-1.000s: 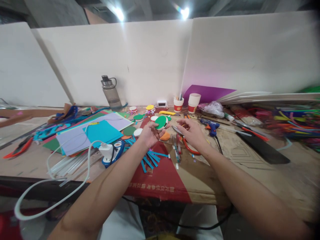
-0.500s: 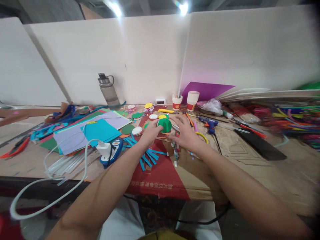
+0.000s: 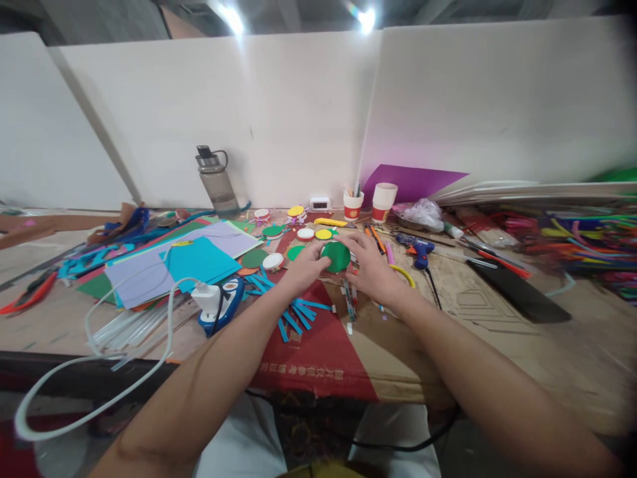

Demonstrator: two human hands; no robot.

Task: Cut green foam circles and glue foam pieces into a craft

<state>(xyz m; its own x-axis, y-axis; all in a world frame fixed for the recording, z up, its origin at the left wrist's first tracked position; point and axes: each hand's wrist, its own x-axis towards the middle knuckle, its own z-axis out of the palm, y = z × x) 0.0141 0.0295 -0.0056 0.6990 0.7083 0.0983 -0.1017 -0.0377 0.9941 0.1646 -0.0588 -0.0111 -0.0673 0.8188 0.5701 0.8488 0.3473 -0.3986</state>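
Head view, centre of the frame: my left hand (image 3: 302, 269) and my right hand (image 3: 371, 269) meet on one green disc (image 3: 335, 256), fingertips of both pinching its rim from either side. It sits low over the cardboard mat (image 3: 398, 345), between my hands and just beyond my knuckles; being round, it has no long axis, and both hands are equally near. Behind it I count two paper cups (image 3: 385, 202), one water bottle (image 3: 217, 179) and one blue glue gun (image 3: 418, 248) to its right.

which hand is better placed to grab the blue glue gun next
Right, probably. The right hand rests beside the green disc, on the same side as the blue glue gun. The left hand would have to cross over the disc.
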